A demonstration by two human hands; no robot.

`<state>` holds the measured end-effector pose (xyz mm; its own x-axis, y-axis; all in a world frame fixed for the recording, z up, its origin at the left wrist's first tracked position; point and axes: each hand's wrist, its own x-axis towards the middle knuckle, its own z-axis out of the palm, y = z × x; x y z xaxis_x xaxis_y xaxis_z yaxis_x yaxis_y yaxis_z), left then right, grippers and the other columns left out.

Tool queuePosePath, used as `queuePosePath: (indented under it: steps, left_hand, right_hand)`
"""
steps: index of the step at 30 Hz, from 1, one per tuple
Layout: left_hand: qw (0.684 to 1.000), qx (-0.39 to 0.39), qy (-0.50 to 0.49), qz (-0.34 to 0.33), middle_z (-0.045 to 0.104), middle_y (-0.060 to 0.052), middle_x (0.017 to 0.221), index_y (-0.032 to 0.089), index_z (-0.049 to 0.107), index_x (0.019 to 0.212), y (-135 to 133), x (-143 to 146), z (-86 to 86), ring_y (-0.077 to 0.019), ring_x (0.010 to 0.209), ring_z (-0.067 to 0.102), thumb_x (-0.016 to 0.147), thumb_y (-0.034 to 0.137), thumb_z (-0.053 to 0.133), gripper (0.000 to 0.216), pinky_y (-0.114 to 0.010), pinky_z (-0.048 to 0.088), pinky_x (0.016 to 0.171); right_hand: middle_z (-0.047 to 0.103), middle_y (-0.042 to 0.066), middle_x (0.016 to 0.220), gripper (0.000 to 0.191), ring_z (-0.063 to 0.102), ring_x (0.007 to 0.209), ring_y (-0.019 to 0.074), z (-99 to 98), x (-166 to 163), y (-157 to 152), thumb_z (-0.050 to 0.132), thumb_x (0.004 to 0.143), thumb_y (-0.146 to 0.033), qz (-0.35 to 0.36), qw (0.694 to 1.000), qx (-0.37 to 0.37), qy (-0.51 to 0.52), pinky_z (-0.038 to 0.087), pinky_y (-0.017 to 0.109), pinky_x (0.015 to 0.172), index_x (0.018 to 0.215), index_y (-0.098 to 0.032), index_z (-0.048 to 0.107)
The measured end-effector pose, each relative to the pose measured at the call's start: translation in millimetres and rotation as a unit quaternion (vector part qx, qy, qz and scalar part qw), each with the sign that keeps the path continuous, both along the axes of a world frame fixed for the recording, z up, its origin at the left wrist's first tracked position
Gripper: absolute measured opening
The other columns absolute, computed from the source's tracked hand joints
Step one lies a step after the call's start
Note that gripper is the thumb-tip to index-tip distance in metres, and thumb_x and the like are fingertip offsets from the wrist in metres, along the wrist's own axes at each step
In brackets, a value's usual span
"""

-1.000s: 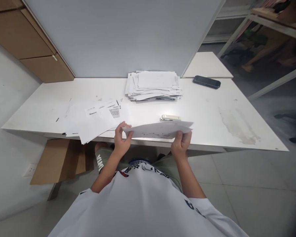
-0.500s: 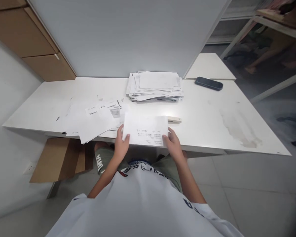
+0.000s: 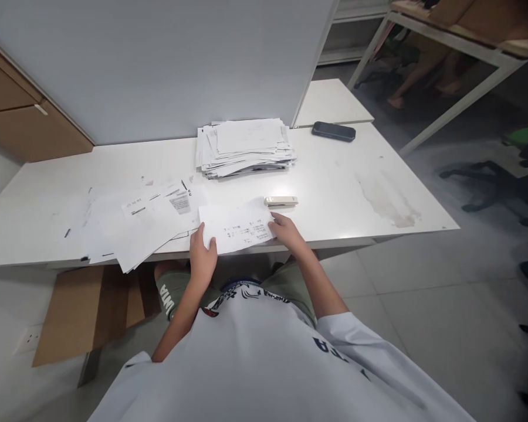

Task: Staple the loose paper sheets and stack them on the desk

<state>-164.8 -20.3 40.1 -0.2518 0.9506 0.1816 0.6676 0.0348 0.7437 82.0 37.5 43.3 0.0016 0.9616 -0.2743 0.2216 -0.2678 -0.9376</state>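
Note:
A white sheet of paper (image 3: 233,220) with lines of print along its near side lies across the table's front edge; whether it is one sheet or several together I cannot tell. My left hand (image 3: 203,253) grips its left side, thumb on top. At the right side, my right hand (image 3: 286,231) pinches the paper between thumb and fingers. A cream stapler (image 3: 281,201) rests just beyond the right hand. Loose printed papers (image 3: 152,225) are spread to the left, some overhanging the edge. Behind, a thick stack of papers (image 3: 249,140) stands against the grey partition.
A dark phone (image 3: 333,131) lies at the table's back right, near a grey-brown stain (image 3: 387,199). Cardboard boxes (image 3: 30,126) stand at the back left, and an open carton (image 3: 83,310) sits under the table. Another person's legs (image 3: 418,76) show beneath a far table.
The camera view has turned to the right, so the table appears shifted left. Both hands still hold the paper, which now tilts slightly, its right side farther from me.

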Motion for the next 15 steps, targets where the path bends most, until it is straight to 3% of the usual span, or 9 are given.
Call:
queuePosePath:
  steps: [6, 11, 15]
  left_hand:
    - [0.995, 0.0, 0.078, -0.058, 0.058, -0.015, 0.13, 0.018, 0.053, 0.133, 15, 0, -0.2, -0.0326, 0.124, 0.052, 0.09, 0.036, 0.052, 0.047, -0.052, 0.043, 0.106]
    - [0.987, 0.029, 0.153, -0.045, 0.062, -0.017, 0.119, 0.015, 0.059, 0.127, 19, -10, 5.7, -0.0333, 0.116, 0.053, 0.092, 0.036, 0.046, 0.043, -0.052, 0.043, 0.102]
    - [0.977, 0.03, 0.197, -0.074, 0.059, -0.018, 0.123, 0.013, 0.058, 0.129, 23, -19, 1.6, -0.0342, 0.12, 0.048, 0.091, 0.039, 0.048, 0.047, -0.051, 0.038, 0.106]
  right_hand:
    - [0.069, 0.005, 0.092, 0.056, 0.059, 0.066, 0.0161, -8.3, 1, 0, 0.046, 0.077, -0.024, -0.049, 0.99, 0.092, -0.094, 0.053, 0.034, 0.069, 0.131, -0.02, 0.059]
    - [0.072, 0.009, 0.101, 0.043, 0.064, 0.082, 0.0215, -8.3, -3, 1, 0.046, 0.078, -0.025, -0.033, 0.983, 0.117, -0.135, 0.052, 0.039, 0.086, 0.111, -0.017, 0.072]
    - [0.073, 0.011, 0.104, 0.043, 0.066, 0.086, 0.0234, -10.7, -5, 4, 0.047, 0.078, -0.026, -0.041, 0.983, 0.099, -0.147, 0.051, 0.041, 0.089, 0.11, -0.015, 0.072]
